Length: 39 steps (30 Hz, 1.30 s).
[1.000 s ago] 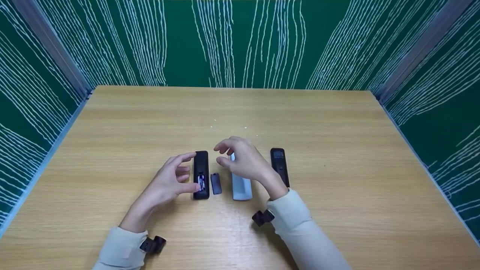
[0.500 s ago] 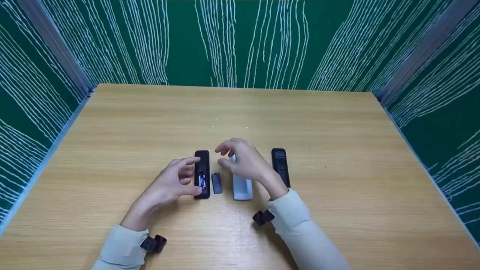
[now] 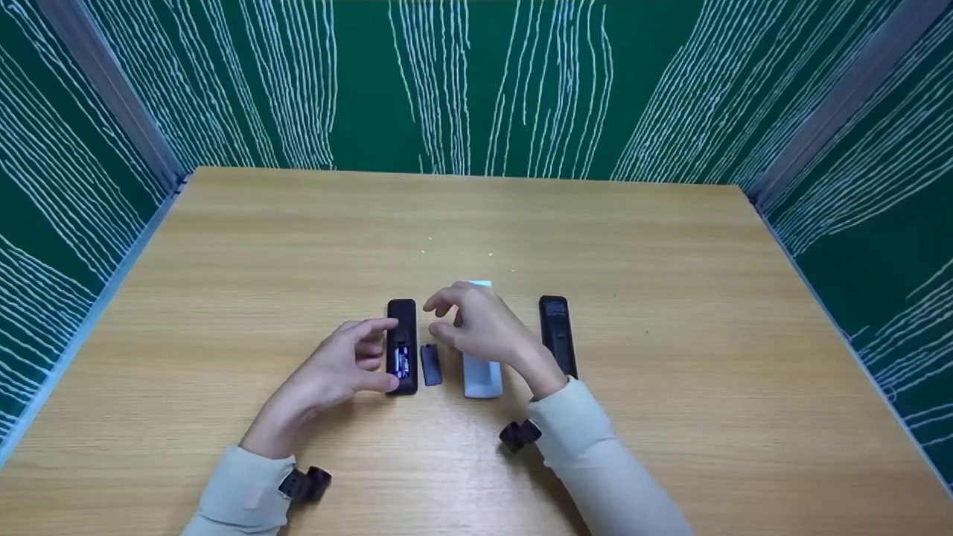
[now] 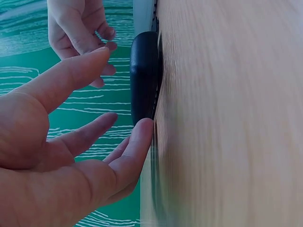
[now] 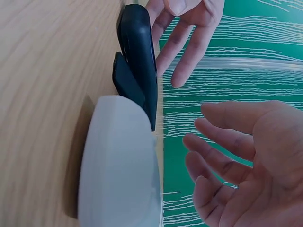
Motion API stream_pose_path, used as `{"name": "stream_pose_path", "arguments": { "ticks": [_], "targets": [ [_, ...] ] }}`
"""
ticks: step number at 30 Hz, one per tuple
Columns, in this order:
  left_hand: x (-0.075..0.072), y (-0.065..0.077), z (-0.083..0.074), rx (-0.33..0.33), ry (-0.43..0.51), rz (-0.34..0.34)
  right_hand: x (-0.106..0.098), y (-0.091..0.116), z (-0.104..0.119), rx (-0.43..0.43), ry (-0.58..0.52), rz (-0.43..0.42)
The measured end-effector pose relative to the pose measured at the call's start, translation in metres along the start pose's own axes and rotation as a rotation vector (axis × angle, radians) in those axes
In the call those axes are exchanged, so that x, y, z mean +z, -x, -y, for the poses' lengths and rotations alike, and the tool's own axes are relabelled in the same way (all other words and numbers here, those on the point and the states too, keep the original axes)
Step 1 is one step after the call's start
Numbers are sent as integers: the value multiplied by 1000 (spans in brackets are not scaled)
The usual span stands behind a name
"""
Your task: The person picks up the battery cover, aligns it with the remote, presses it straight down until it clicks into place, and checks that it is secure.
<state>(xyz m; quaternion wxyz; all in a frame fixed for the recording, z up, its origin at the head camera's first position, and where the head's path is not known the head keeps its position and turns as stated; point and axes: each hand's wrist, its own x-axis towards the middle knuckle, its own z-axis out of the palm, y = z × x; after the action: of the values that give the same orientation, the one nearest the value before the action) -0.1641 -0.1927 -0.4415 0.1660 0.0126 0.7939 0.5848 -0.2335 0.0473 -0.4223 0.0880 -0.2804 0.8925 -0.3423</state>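
A black remote control [image 3: 403,311] lies back up, two batteries [image 3: 402,363] showing in its uncovered compartment. My left hand [image 3: 344,365] is at its left side with thumb and fingers spread; in the left wrist view a fingertip is right at the remote's edge. Just right of that remote lies its small black battery cover [image 3: 431,365]. My right hand [image 3: 482,321] hovers over a white remote control [image 3: 482,378], hiding its middle. Those fingers are loosely bent and hold nothing, as the right wrist view shows.
Another black remote control [image 3: 556,327] lies further right, its lower end close to my right wrist. Several tiny white specks [image 3: 490,254] dot the wooden table [image 3: 670,298] beyond the hands. Green walls with white streaks [image 3: 514,89] enclose its back and sides.
My right hand has drawn slightly back toward me, uncovering the far end of the white remote control. The left index finger has come down a little along the black remote control.
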Motion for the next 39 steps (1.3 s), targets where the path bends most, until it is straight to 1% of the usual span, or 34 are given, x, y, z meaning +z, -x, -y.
{"name": "stream_pose_path", "arguments": {
  "ticks": [8,18,28,39],
  "targets": [
    [-1,0,0,-31,4,9,2,-1,0,1,-3,16],
    [-1,0,1,-6,1,34,5,-2,-3,-4,21,27],
    [0,-2,2,-9,-2,38,6,-3,-2,10,31,39],
    [0,-2,2,-17,5,45,8,-4,-3,0,29,56]
  ]
}}
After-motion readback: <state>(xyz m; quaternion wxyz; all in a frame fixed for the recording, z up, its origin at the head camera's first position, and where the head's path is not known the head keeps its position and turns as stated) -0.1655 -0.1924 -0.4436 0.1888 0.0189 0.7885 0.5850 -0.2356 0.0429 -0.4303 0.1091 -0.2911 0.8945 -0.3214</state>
